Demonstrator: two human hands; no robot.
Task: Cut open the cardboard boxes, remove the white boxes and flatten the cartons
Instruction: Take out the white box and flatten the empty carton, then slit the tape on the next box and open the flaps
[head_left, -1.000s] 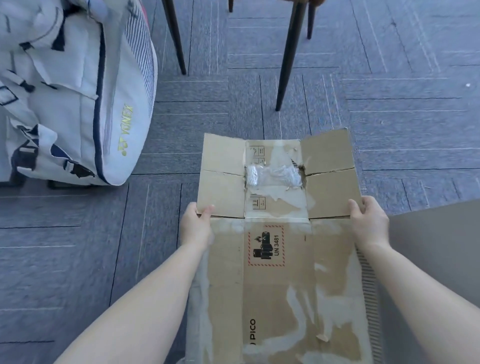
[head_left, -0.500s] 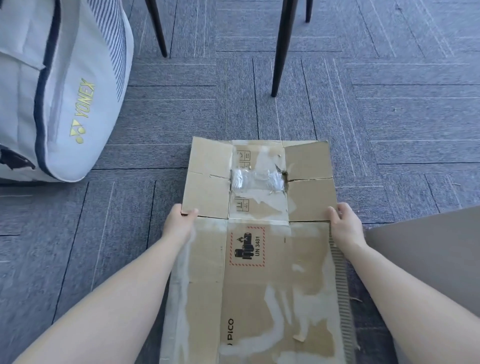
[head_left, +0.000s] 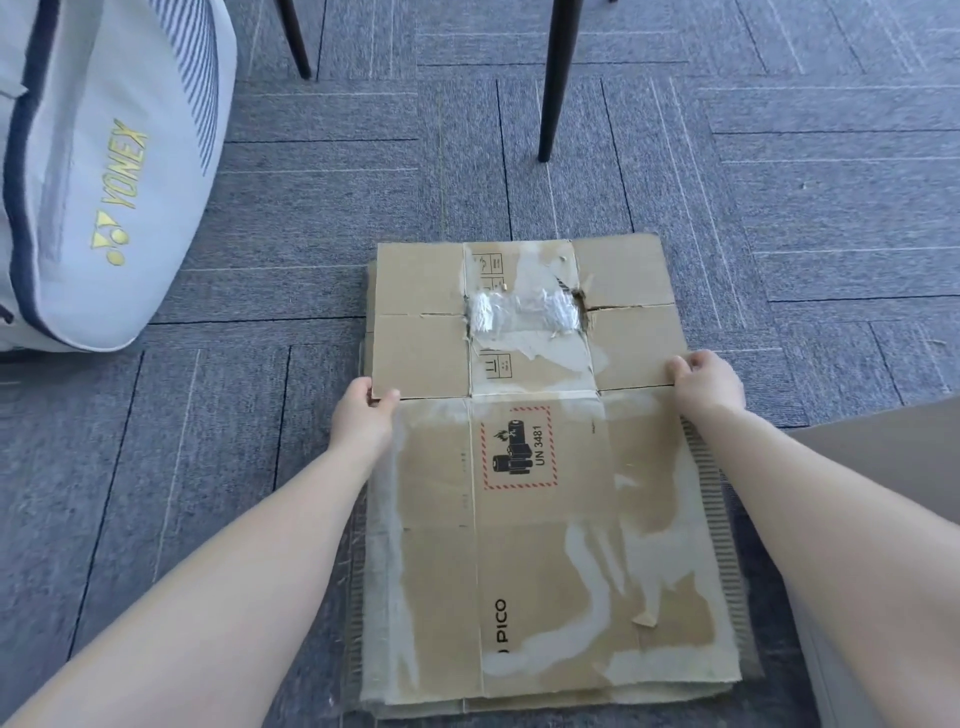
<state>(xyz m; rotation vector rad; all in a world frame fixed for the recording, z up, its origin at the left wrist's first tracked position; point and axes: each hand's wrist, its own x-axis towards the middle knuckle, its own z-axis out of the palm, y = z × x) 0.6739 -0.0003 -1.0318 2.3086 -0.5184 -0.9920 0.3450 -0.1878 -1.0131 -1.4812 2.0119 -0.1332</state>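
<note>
Cardboard carton (head_left: 545, 519) (flattened) gripped by both hands.

I see a grey carpet (head_left: 779, 171) of tiles with striped patterns laid in differing directions covering the floor. At far left a pale bag (head_left: 104, 171) with navy trim and a yellow YONEX logo rests on it. Two dark chair legs stand at the far side, a thin chair leg (head_left: 296, 39) left of centre and a longer chair leg (head_left: 555, 83) further right.
</note>
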